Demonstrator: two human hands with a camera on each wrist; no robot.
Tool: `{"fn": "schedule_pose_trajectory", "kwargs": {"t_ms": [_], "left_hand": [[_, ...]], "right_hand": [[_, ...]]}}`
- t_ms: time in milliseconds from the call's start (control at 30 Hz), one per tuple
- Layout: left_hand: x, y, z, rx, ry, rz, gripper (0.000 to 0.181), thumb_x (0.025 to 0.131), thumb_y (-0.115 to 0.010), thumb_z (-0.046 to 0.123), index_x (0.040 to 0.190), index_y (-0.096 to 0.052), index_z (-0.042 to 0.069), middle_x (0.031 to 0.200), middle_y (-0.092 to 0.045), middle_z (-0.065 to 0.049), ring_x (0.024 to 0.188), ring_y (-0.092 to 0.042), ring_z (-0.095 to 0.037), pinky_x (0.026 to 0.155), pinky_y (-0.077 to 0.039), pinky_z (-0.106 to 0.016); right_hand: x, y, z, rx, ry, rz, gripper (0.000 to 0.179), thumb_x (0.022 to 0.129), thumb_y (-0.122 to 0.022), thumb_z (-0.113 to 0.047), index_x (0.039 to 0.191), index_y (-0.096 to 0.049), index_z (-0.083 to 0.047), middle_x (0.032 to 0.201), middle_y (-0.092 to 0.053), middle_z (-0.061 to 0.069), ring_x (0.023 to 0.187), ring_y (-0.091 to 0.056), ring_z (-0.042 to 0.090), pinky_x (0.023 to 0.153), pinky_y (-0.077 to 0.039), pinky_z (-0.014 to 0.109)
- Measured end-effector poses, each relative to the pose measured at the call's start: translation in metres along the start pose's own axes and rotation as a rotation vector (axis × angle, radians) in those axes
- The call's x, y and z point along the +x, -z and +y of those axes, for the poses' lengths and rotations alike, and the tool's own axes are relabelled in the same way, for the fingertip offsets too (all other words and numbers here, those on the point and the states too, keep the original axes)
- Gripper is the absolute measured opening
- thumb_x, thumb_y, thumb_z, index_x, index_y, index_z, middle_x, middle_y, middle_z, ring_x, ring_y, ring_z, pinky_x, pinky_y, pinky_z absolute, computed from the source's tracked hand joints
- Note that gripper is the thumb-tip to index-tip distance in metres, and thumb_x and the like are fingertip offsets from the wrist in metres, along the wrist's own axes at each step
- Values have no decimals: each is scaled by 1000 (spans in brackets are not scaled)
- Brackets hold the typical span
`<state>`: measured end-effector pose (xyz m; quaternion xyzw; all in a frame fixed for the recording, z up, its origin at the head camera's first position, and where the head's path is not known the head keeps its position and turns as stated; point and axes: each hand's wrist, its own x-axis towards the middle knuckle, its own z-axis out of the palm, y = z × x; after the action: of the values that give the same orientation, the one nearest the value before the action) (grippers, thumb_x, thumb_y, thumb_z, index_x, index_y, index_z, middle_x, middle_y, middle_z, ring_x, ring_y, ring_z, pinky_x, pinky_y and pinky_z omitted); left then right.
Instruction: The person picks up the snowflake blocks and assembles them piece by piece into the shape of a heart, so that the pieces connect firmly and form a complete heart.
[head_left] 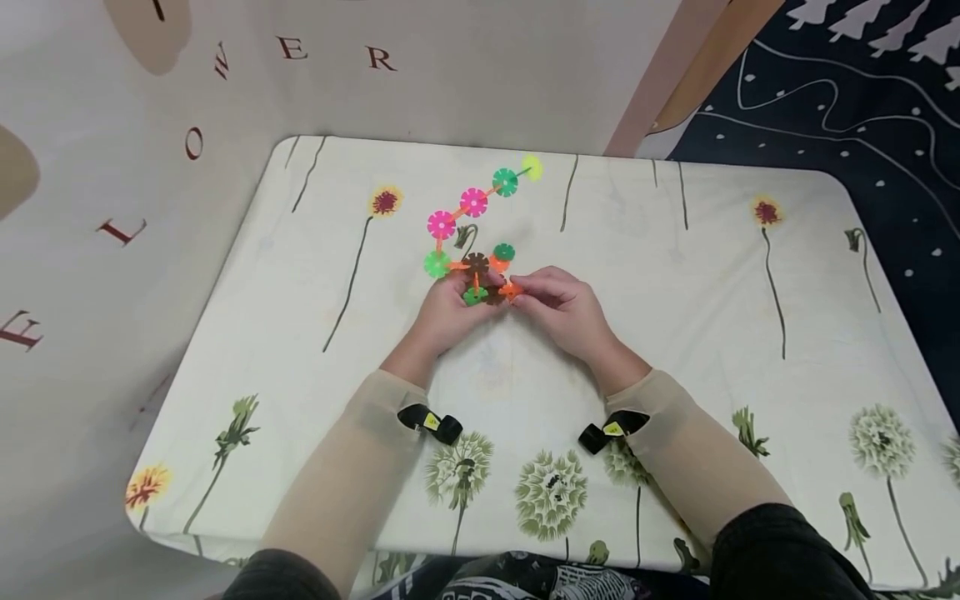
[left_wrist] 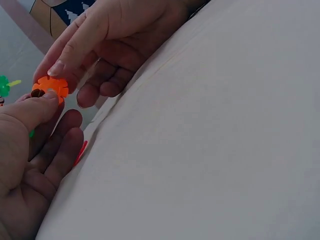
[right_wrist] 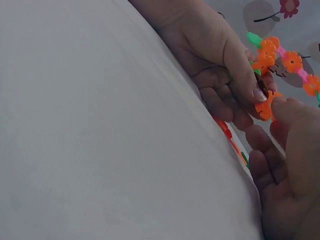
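Note:
A chain of slotted plastic snowflake discs is held between both hands near the middle of the table. My left hand (head_left: pixel 447 315) grips its near end around a brown disc (head_left: pixel 476 264) and a green disc (head_left: pixel 475 296). From there the chain bends away through a light green disc (head_left: pixel 437 265), two pink discs (head_left: pixel 441 224) and a green disc (head_left: pixel 506 182) to a yellow disc (head_left: pixel 533 167). My right hand (head_left: pixel 567 310) pinches an orange disc (head_left: pixel 511 290) at the near end. In the left wrist view, the left thumb also presses this orange disc (left_wrist: pixel 60 87).
A pale cloth (head_left: pixel 675 300) printed with flowers and dandelions covers the table. Beyond its far edge stands a light wall (head_left: pixel 450 92) with letters. Dark fabric with white trees (head_left: pixel 825 125) hangs at the right. Black camera straps (head_left: pixel 430 422) sit on both wrists.

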<state>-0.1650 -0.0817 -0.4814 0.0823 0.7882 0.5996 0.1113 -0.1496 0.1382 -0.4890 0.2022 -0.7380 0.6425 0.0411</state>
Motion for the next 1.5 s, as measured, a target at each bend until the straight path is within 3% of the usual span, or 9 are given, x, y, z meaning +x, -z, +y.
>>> {"fn": "schedule_pose_trajectory", "kwargs": {"t_ms": [100,200,367,567,767,867,1100,1300,1500], "left_hand": [[0,0,0,-17,4,19,23,94,-85,12,112,-71,13,117,-72,-1,118,-64,-19,111,-48,-40],[1,0,0,-30,0,51,29,94,-83,8,116,-66,12,119,-69,-4,119,-62,-21,111,-48,-40],[3,0,0,-72,20,117,31,94,-81,5,116,-60,11,124,-64,-6,124,-60,-22,113,-46,-39],[5,1,0,-155,40,185,27,97,-77,2,114,-58,10,127,-62,-8,122,-62,-22,107,-52,-34],[4,0,1,-156,61,198,27,98,-77,5,109,-54,12,124,-64,-5,120,-64,-20,106,-52,-32],[4,0,0,-152,44,186,30,96,-78,3,105,-50,12,120,-68,-4,116,-63,-21,105,-53,-35],[4,0,-1,-149,37,152,30,96,-78,3,105,-51,10,118,-67,-6,115,-62,-21,100,-56,-33],[3,0,-1,-143,34,141,31,96,-79,3,105,-49,8,115,-66,-8,112,-62,-23,100,-56,-33],[2,0,-2,-143,41,133,32,96,-79,5,107,-50,9,114,-64,-8,111,-61,-22,100,-56,-32]], "right_hand": [[0,2,0,-100,14,27,29,94,-78,7,123,-75,6,110,-73,18,97,-68,22,85,-56,28],[2,5,1,-277,-1,-12,31,97,-78,-4,127,-74,0,124,-72,14,120,-64,27,105,-50,38],[3,7,-3,-507,-50,-309,39,100,-75,-26,136,-70,-13,163,-49,7,161,-20,29,129,-15,53],[4,7,-6,-571,-69,-483,30,100,-73,-35,127,-70,-22,171,-35,0,164,-7,29,128,-8,57],[4,7,-1,-544,31,-394,29,98,-77,-22,125,-73,-13,141,-67,6,142,-43,33,120,-27,51],[4,6,1,-525,46,-320,27,96,-79,-16,123,-76,-11,122,-69,5,124,-48,30,108,-36,47],[4,7,-3,-706,31,-383,44,105,-68,-25,148,-66,-14,158,-54,9,148,-36,40,121,-26,58],[5,7,-1,-594,185,-360,20,99,-76,-6,118,-83,-8,130,-75,8,132,-58,35,115,-39,50],[4,5,-3,-533,161,-348,19,95,-79,-3,114,-83,-9,119,-75,8,117,-58,31,104,-42,48]]}}
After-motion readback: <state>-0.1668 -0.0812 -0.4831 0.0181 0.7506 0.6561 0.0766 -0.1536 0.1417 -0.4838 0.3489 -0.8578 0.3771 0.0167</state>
